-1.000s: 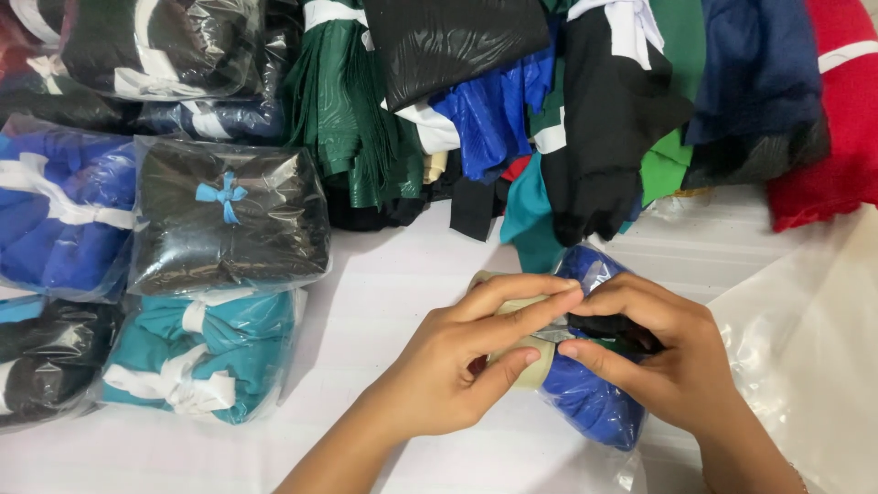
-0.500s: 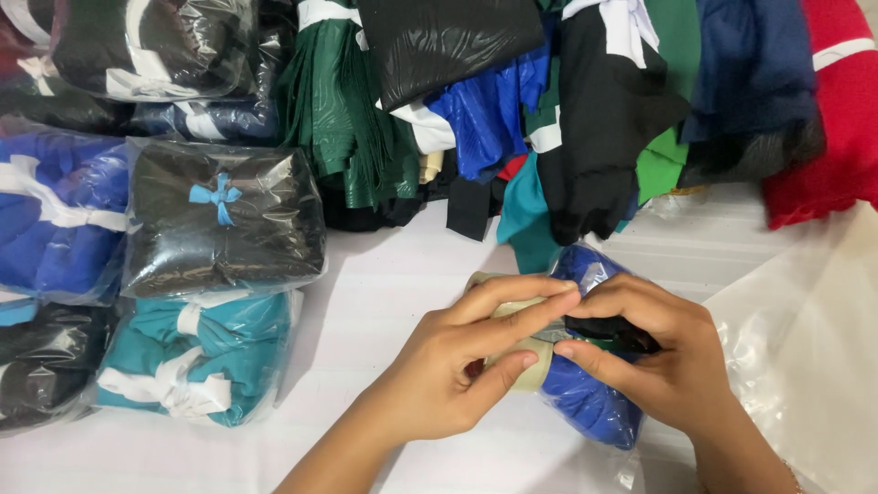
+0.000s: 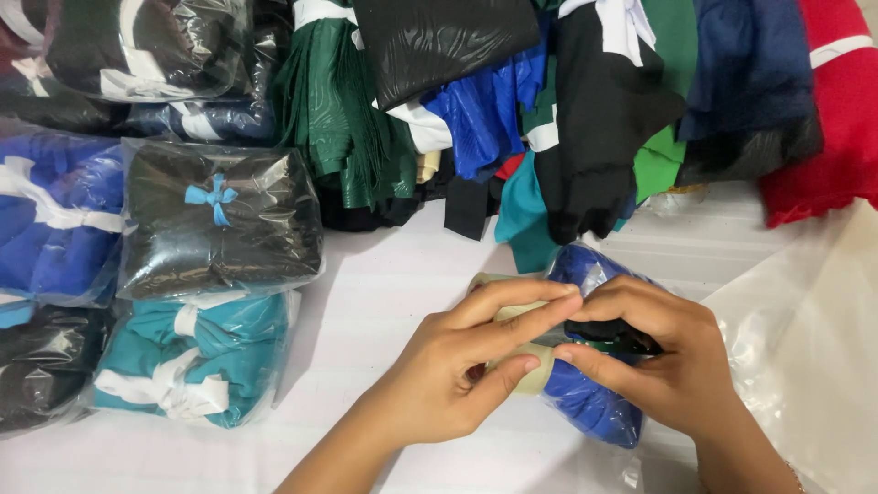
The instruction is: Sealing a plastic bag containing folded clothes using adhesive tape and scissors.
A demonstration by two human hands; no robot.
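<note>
My left hand (image 3: pixel 462 366) grips a beige roll of clear tape (image 3: pixel 523 366), index finger stretched over its top and thumb under it. My right hand (image 3: pixel 654 361) rests on a blue garment packed in a clear plastic bag (image 3: pixel 590 407), fingertips pinching at the tape's end where the two hands meet. A black part of the garment (image 3: pixel 604 331) shows under the right fingers. The bag lies on a white surface (image 3: pixel 393 265).
Bagged folded garments lie at the left: a black one with a blue bow (image 3: pixel 219 220), a teal one (image 3: pixel 197 352), a blue one (image 3: pixel 50 224). Loose green, black, blue and red clothes (image 3: pixel 585 91) are heaped along the back. Clear plastic bags (image 3: pixel 805 338) lie at the right.
Both hands hold nearly the same pose on the tape and bag; the view has shifted slightly, and the right fingers have closed a little over the black part.
</note>
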